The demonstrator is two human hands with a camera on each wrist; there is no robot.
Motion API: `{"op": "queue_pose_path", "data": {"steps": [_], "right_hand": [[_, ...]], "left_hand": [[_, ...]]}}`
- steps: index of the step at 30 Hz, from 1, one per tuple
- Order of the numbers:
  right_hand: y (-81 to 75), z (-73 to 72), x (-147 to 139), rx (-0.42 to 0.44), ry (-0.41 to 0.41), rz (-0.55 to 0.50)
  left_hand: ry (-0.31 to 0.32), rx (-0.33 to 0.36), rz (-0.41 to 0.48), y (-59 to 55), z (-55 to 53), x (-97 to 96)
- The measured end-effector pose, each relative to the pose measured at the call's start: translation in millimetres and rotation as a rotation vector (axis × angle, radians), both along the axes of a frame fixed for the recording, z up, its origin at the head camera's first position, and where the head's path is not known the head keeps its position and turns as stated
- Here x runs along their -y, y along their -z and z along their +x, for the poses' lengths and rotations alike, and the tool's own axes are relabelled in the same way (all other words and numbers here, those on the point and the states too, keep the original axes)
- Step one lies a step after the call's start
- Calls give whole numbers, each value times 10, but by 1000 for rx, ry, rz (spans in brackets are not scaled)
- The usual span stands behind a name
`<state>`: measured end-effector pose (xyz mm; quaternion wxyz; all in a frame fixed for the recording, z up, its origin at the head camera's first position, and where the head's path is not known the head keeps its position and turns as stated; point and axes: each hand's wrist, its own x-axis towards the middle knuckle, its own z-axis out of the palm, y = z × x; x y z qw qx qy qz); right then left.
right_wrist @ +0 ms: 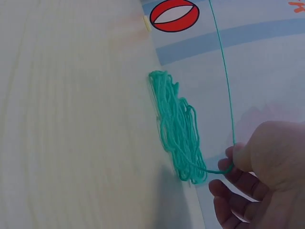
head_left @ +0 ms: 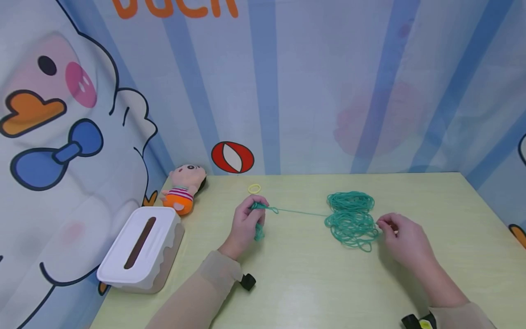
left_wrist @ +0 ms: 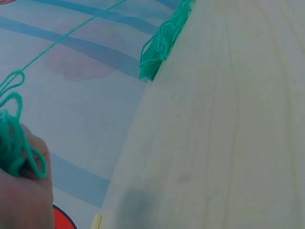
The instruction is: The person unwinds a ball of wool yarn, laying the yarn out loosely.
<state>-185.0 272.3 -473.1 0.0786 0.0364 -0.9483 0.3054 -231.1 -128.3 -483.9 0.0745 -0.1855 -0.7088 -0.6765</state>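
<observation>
A small bundle of green yarn [head_left: 259,232] is gripped in my left hand [head_left: 242,226], with loops sticking out between thumb and fingers. From it a thin strand [head_left: 304,212] runs to the right, towards a loose heap of green yarn [head_left: 351,224] on the table. Just right of that heap is my right hand [head_left: 407,240]. In the right wrist view, its thumb and index finger pinch the strand [right_wrist: 228,105], which bends there and leads down into the heap [right_wrist: 176,129]. The other fingers of that hand are loosely curled.
A white tissue box [head_left: 139,249] stands at the table's left side, with a small plush doll [head_left: 183,189] behind it. Beyond my left hand lies a yellow ring [head_left: 254,188]. A blue striped curtain [head_left: 304,91] hangs along the table's back edge.
</observation>
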Motion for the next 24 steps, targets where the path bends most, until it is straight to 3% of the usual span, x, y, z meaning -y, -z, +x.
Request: {"op": "queue_pose_path", "data": {"steps": [7, 10, 13, 16, 19, 24], "right_hand": [[101, -51, 23, 109, -19, 93], [81, -48, 121, 79, -26, 103], [4, -26, 295, -7, -43, 64], [-74, -9, 556, -112, -110, -27], [-105, -16, 860, -193, -226, -102], [-103, -57, 1347, -154, -369, -158]], "left_hand": [[-11, 71, -63, -20, 23, -34], [-9, 77, -105, -28, 30, -50], [-1, 75, -122, -24, 31, -62], [7, 69, -120, -16, 28, -73], [12, 57, -120, -12, 21, -85], [23, 62, -144, -17, 20, -94]]}}
